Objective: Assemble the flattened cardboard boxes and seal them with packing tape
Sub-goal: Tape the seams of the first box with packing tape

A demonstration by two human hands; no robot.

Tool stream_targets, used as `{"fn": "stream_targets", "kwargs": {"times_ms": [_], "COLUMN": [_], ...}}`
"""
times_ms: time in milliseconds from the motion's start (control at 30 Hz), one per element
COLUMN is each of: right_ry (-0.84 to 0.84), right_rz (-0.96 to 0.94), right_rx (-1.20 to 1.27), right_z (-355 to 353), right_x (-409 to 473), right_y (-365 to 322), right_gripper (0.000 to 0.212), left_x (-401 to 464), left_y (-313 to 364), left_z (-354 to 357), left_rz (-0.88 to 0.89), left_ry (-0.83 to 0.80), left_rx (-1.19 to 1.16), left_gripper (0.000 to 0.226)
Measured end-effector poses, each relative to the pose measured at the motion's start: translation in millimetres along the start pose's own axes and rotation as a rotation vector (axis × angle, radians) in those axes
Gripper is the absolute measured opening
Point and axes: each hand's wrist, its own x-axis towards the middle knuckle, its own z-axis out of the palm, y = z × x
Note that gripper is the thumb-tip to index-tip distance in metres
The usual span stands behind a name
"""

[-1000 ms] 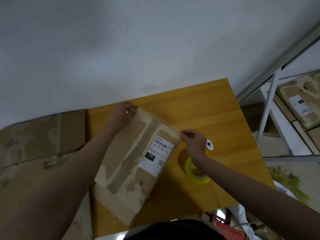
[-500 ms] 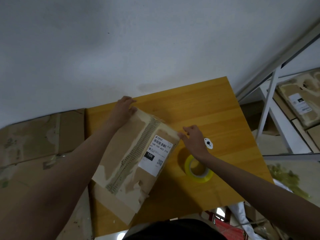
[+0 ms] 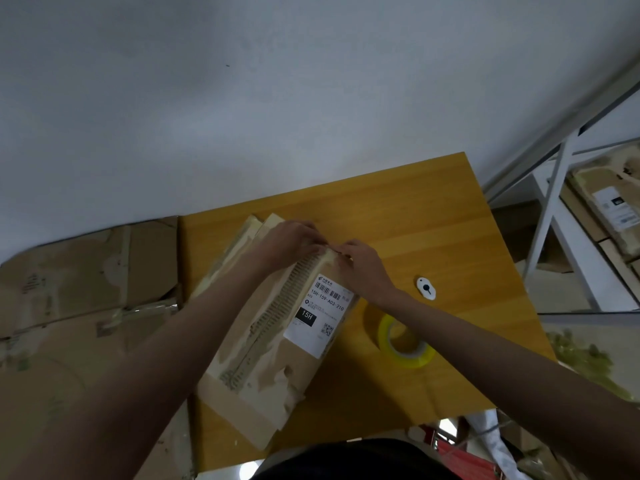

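Box: my cardboard box (image 3: 277, 327) lies mid-table (image 3: 433, 216), label up
L hand: my left hand (image 3: 292, 239) curled on box's far end
R hand: my right hand (image 3: 363, 266) pinching same far edge, touching L
Tape: yellow tape roll (image 3: 405, 342) just right of box
Tag: white tag (image 3: 426, 288) beyond tape, right of box
Stack: flattened boxes (image 3: 86, 282) left of box

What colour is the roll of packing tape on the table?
Yellow. The roll of packing tape shows clearly in the head view, lying on the wooden table beside the box.

One cardboard box (image 3: 273, 327) — one tape roll (image 3: 405, 344), one white tag (image 3: 426, 288), two hands.
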Motion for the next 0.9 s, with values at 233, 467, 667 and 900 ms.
{"fn": "stream_targets", "kwargs": {"times_ms": [233, 467, 667, 900], "right_ry": [-0.065, 0.018, 0.181, 0.118], "right_rz": [0.01, 0.117, 0.189, 0.158], "right_rx": [-0.019, 0.053, 0.161, 0.104], "right_z": [-12.3, -28.3, -18.9, -18.6], "right_x": [2.9, -26.2, -47.2, -47.1], "right_y": [4.8, 33.6, 32.2, 25.7], "right_gripper": [0.033, 0.022, 0.017, 0.023], "left_x": [8.0, -2.9, -16.9, -7.1], "left_y": [0.9, -32.0, -48.2, -41.9], "left_z": [0.2, -4.9, -1.5, -5.2], "left_rz": [-0.086, -0.291, -0.396, -0.455], "left_ry": [-0.005, 0.172, 0.295, 0.199], "left_rx": [0.011, -0.029, -0.084, -0.069], "left_gripper": [0.016, 0.015, 0.025, 0.028]}}
